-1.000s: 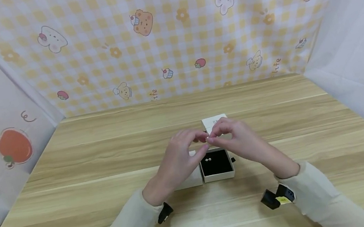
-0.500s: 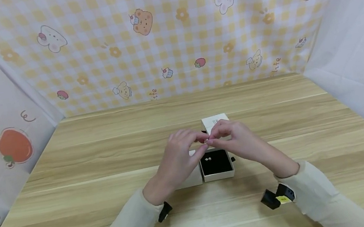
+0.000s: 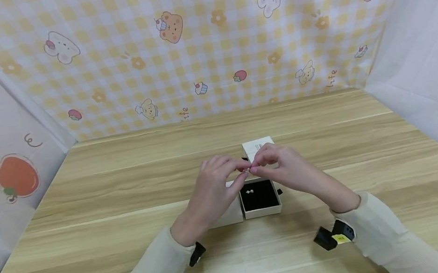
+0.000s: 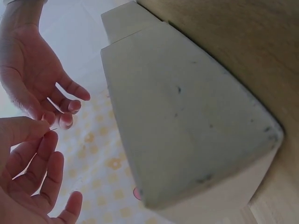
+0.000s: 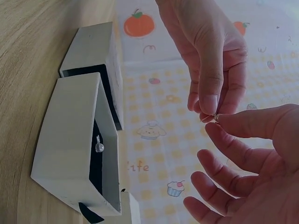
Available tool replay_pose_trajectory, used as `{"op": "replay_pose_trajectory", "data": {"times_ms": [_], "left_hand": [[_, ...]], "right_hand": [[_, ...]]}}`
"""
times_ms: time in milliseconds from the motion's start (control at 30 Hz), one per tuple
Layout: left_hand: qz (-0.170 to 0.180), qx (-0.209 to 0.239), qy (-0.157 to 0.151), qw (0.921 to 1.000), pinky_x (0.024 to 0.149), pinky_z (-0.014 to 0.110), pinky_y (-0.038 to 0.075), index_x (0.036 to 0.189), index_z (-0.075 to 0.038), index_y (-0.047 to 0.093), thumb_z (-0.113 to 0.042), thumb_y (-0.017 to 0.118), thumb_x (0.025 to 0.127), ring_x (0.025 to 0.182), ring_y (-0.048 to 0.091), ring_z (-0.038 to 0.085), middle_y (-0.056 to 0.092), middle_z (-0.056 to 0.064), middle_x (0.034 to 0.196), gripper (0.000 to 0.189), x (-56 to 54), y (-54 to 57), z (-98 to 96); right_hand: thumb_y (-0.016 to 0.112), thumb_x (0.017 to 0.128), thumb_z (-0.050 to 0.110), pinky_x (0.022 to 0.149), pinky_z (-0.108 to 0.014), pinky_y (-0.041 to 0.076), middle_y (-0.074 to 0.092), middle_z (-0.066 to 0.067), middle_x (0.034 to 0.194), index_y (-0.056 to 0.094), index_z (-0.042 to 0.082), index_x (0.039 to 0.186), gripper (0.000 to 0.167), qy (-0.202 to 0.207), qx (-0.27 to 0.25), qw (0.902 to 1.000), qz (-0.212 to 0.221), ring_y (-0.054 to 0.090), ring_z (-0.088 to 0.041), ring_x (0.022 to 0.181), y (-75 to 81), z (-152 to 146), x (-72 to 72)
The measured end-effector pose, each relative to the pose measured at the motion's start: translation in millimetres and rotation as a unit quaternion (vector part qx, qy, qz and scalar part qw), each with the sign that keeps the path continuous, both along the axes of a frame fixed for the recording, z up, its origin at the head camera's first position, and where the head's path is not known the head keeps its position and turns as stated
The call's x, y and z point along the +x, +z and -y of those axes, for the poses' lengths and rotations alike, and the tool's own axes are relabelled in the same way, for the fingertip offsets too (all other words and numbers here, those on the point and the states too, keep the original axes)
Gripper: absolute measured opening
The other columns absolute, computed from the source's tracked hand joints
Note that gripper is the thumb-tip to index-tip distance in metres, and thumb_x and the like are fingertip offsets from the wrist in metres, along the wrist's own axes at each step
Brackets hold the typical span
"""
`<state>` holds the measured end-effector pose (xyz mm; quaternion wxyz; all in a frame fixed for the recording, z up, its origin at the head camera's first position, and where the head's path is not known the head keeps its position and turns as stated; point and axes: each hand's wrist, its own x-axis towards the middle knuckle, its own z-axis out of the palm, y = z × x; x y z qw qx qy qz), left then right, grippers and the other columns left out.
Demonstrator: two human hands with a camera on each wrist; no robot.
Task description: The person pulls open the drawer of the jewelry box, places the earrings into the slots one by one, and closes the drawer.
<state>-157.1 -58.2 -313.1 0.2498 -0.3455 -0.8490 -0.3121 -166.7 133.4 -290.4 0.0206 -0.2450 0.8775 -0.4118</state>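
Note:
Over a small white drawer box (image 3: 263,212) with a black lining, both hands meet fingertip to fingertip. Thumb and index finger of my left hand (image 3: 214,189) pinch a tiny earring (image 5: 215,117), whose thin metal pin shows in the right wrist view. My right hand (image 3: 289,168) pinches the same earring from the other side, its remaining fingers spread loosely in the right wrist view. A second earring (image 5: 99,146), with a pearl-like bead, sits in the black lining of the drawer. The fingertips partly hide the held earring.
A white box sleeve (image 3: 229,217) stands against the drawer's left side, partly behind my left hand. Behind my right hand lies another small white box (image 3: 255,145) with print. All rest on the wooden table (image 3: 122,170), with a checked cloth (image 3: 206,53) at the back.
Both hands stay over the drawer box, with only small fingertip shifts around the earring. The boxes have not moved.

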Motion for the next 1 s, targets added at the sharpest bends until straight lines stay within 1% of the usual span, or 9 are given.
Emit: {"op": "replay_pose_trajectory", "data": {"times_ms": [167, 233, 500, 733, 867, 1000], "left_hand": [[-0.004, -0.002, 0.0, 1.0, 0.092, 0.039, 0.042, 0.096, -0.013, 0.071, -0.009, 0.069, 0.082, 0.093, 0.06, 0.016, 0.07, -0.003, 0.091, 0.015, -0.6, -0.6, 0.5], [-0.007, -0.004, 0.0, 1.0, 0.092, 0.039, 0.042, 0.096, -0.013, 0.071, -0.009, 0.069, 0.083, 0.093, 0.06, 0.016, 0.07, -0.003, 0.091, 0.014, -1.1, -0.8, 0.5], [-0.017, 0.001, -0.004, 0.9998, 0.091, 0.037, 0.043, 0.095, -0.013, 0.071, -0.008, 0.068, 0.082, 0.093, 0.061, 0.015, 0.07, -0.003, 0.092, 0.013, -2.0, -1.9, 0.7], [-0.009, 0.01, -0.004, 0.9999, 0.092, 0.037, 0.043, 0.093, -0.012, 0.071, -0.007, 0.069, 0.082, 0.093, 0.062, 0.014, 0.071, -0.003, 0.09, 0.012, -2.3, -2.0, 1.2], [0.004, 0.013, -0.004, 0.9999, 0.092, 0.037, 0.043, 0.092, -0.012, 0.072, -0.009, 0.069, 0.082, 0.093, 0.062, 0.013, 0.071, -0.003, 0.09, 0.01, -2.6, -3.3, 0.9], [0.017, 0.017, -0.003, 0.9997, 0.091, 0.036, 0.044, 0.091, -0.012, 0.072, -0.009, 0.069, 0.082, 0.092, 0.062, 0.014, 0.071, -0.003, 0.09, 0.01, -3.5, -4.6, 0.7]], "right_hand": [[0.064, 0.088, 0.022, 0.09, -0.045, 0.045, 0.059, -0.002, 0.094, 0.068, 0.011, 0.089, 0.012, -0.013, 0.002, 0.9999, -0.007, 0.055, -0.017, 0.091, -3.0, 3.1, -0.8], [0.064, 0.088, 0.023, 0.089, -0.044, 0.046, 0.059, -0.002, 0.094, 0.067, 0.011, 0.09, 0.013, -0.015, -0.001, 0.9999, -0.004, 0.055, -0.017, 0.091, -4.7, 4.5, -1.2], [0.064, 0.088, 0.02, 0.087, -0.04, 0.046, 0.057, -0.004, 0.097, 0.068, 0.008, 0.091, 0.012, -0.015, -0.025, 0.9994, 0.019, 0.053, -0.018, 0.094, -6.9, 6.7, -1.4], [0.063, 0.089, 0.018, 0.087, -0.039, 0.046, 0.057, -0.006, 0.101, 0.069, 0.006, 0.094, 0.014, -0.006, -0.034, 0.9984, 0.045, 0.054, -0.02, 0.097, -5.8, 6.2, -3.3], [0.063, 0.088, 0.018, 0.088, -0.041, 0.046, 0.057, -0.006, 0.103, 0.069, 0.007, 0.092, 0.013, 0.0, -0.027, 0.9991, 0.033, 0.053, -0.021, 0.1, -7.0, 5.2, -4.0], [0.065, 0.087, 0.016, 0.087, -0.045, 0.046, 0.057, -0.006, 0.104, 0.068, 0.008, 0.089, 0.009, 0.008, -0.009, 0.9998, -0.013, 0.053, -0.022, 0.101, -8.4, 4.6, -4.0]]}}
